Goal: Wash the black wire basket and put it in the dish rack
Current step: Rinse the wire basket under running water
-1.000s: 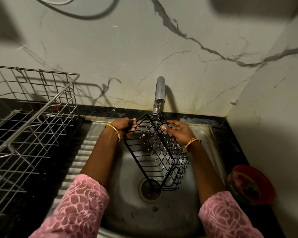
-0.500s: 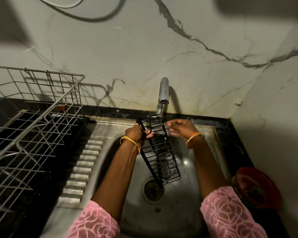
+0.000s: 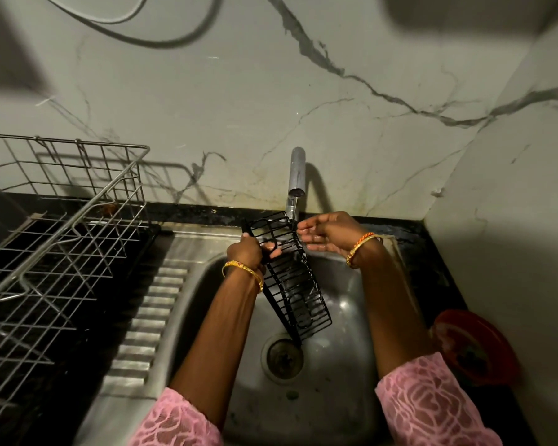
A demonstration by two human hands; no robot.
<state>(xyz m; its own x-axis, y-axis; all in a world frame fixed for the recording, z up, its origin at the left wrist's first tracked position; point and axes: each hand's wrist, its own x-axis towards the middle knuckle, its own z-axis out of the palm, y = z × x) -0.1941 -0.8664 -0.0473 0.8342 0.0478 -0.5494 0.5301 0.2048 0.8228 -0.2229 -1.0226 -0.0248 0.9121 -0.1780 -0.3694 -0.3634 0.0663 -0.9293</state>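
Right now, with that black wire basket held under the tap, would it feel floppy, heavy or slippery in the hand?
Probably stiff: the black wire basket keeps its straight grid shape though only the left hand grips it, near its top. Likely light for its size, being open wire carried one-handed. It may be slippery, since water from the tap runs onto it.

**What we cannot make out**

The dish rack (image 3: 58,226) runs off the left edge. Our pink sleeves (image 3: 432,403) are cut by the bottom edge. The red bowl (image 3: 474,346) is blurred, its contents unreadable. The left hand (image 3: 245,251) covers part of the black wire basket (image 3: 290,278).
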